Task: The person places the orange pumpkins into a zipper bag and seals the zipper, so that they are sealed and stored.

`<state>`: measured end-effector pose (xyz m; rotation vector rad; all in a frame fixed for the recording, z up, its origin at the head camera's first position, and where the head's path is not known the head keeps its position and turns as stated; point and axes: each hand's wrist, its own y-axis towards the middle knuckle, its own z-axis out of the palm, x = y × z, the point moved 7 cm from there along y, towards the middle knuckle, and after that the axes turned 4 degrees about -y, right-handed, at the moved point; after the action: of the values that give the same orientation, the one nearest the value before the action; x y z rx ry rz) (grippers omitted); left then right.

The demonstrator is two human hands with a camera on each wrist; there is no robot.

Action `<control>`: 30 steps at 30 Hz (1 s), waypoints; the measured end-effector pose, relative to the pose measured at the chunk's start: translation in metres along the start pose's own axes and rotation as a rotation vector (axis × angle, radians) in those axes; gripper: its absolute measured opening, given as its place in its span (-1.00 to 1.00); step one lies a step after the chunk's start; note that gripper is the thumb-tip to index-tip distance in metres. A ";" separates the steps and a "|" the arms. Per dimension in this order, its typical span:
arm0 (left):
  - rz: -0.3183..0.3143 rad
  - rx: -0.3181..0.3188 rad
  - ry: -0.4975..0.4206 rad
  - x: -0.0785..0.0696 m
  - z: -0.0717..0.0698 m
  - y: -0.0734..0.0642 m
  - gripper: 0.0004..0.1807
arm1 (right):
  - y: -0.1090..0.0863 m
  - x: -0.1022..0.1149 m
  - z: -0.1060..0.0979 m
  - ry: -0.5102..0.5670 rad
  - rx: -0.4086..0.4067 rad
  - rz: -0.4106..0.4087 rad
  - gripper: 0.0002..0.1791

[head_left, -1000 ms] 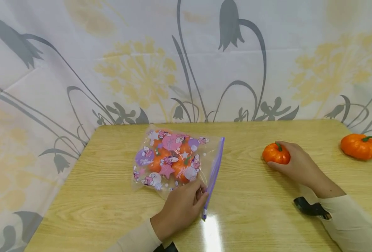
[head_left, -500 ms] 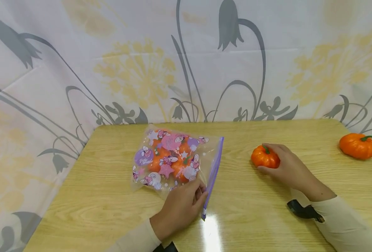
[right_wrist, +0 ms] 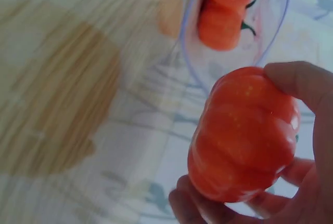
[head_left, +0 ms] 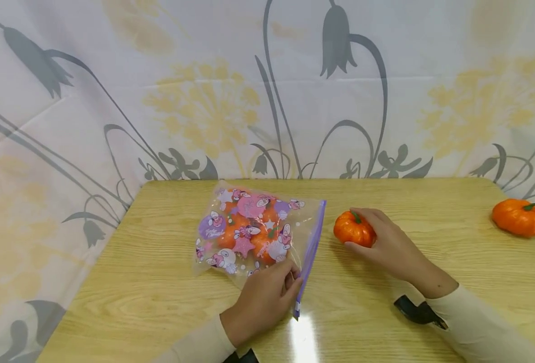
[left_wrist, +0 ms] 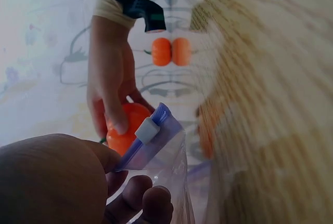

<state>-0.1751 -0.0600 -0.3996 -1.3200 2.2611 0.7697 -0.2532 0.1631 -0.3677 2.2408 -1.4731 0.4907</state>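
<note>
A clear zip bag (head_left: 300,224) with pink and purple cartoon prints lies on the table, its purple zip edge toward the right. Several small orange pumpkins (right_wrist: 221,26) show inside it; its mouth gapes in the right wrist view. My left hand (head_left: 264,298) pinches the near part of the mouth, close to the white slider (left_wrist: 147,130). In my right hand (head_left: 392,248) is a shiny orange pumpkin (head_left: 351,229) with a green stem, gripped between thumb and fingers. It is just right of the bag's mouth.
Another orange pumpkin (head_left: 520,218) sits at the far right of the wooden table (head_left: 158,307). A flower-patterned cloth (head_left: 213,101) hangs behind the table's back edge. Dark wrist mounts (head_left: 417,308) stick out under the sleeves.
My right hand has carried the pumpkin leftward, toward the bag's mouth. My left hand keeps its hold on the bag's edge. The head view has shifted slightly.
</note>
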 end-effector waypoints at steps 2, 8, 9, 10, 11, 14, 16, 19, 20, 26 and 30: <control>0.002 -0.001 -0.002 0.000 0.001 0.000 -0.91 | 0.003 0.004 0.003 -0.006 -0.001 0.009 -0.22; 0.001 -0.002 -0.034 -0.003 0.003 0.002 -0.92 | 0.008 0.011 0.011 0.017 -0.017 0.036 -0.22; -0.001 -0.001 -0.043 -0.003 0.003 0.002 -0.92 | 0.009 0.012 0.013 0.024 -0.018 0.035 -0.22; -0.002 -0.002 -0.045 -0.004 0.002 0.002 -0.93 | 0.009 0.013 0.015 0.028 -0.017 0.030 -0.22; -0.003 -0.007 -0.045 -0.004 0.002 0.003 -0.93 | 0.009 0.014 0.017 0.033 -0.013 0.024 -0.22; -0.010 -0.016 -0.043 -0.004 0.000 0.003 -0.92 | 0.008 0.017 0.024 0.053 0.001 0.006 -0.22; -0.011 -0.019 -0.035 -0.003 -0.001 0.002 -0.92 | 0.008 0.018 0.028 0.070 0.008 -0.005 -0.21; -0.011 -0.017 -0.044 -0.003 -0.002 0.002 -0.92 | 0.008 0.020 0.032 0.094 0.019 -0.012 -0.21; -0.010 -0.018 -0.043 -0.003 -0.003 0.002 -0.92 | 0.008 0.020 0.033 0.093 0.020 -0.016 -0.20; -0.009 -0.025 -0.048 -0.002 -0.004 0.002 -0.92 | 0.008 0.026 0.038 0.088 0.024 -0.049 -0.20; -0.014 -0.023 -0.061 -0.002 -0.005 0.001 -0.92 | 0.008 0.033 0.045 0.118 0.052 -0.093 -0.20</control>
<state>-0.1758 -0.0611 -0.3947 -1.3031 2.1998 0.8222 -0.2446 0.1114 -0.3881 2.2668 -1.3052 0.6265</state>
